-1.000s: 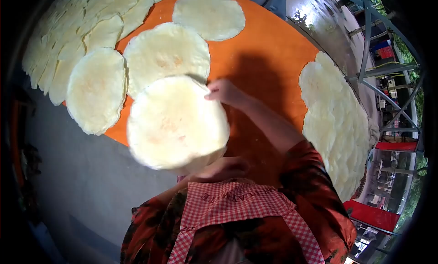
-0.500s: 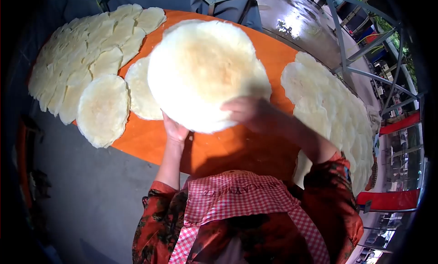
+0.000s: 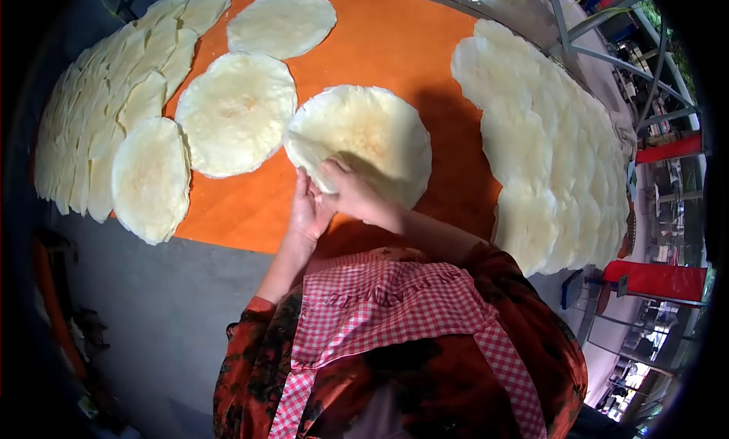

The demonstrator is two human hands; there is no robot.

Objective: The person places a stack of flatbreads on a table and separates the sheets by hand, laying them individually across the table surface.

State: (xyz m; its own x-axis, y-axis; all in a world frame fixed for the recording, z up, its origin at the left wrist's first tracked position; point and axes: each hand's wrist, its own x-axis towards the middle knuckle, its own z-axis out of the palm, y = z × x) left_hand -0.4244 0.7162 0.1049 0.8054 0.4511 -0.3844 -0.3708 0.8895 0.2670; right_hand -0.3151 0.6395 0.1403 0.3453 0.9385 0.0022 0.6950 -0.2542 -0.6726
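A thin, pale round flatbread (image 3: 380, 127) with a browned middle lies low over the orange tabletop, in front of me. Its near-left edge is lifted a little where both hands meet. My left hand (image 3: 310, 213), palm turned up, grips that edge with its fingertips. Over the same edge reaches my right hand (image 3: 358, 194), its fingers bent and closed on the bread close to the left fingers. The right forearm casts a shadow across the bread. Just left of it lies another round flatbread (image 3: 239, 114), with a further flatbread (image 3: 281, 23) behind.
Overlapping flatbreads (image 3: 91, 135) cover the table's left end, with one single flatbread (image 3: 152, 181) at their near edge. More overlapping flatbreads (image 3: 543, 150) spread along the right side. The orange tabletop (image 3: 380, 36) shows between them. Metal bars (image 3: 607, 55) stand beyond on the right.
A large flatbread held up toward the camera is no longer raised; flatbreads now lie apart on the table. My right hand has moved left and down, beside my left hand.
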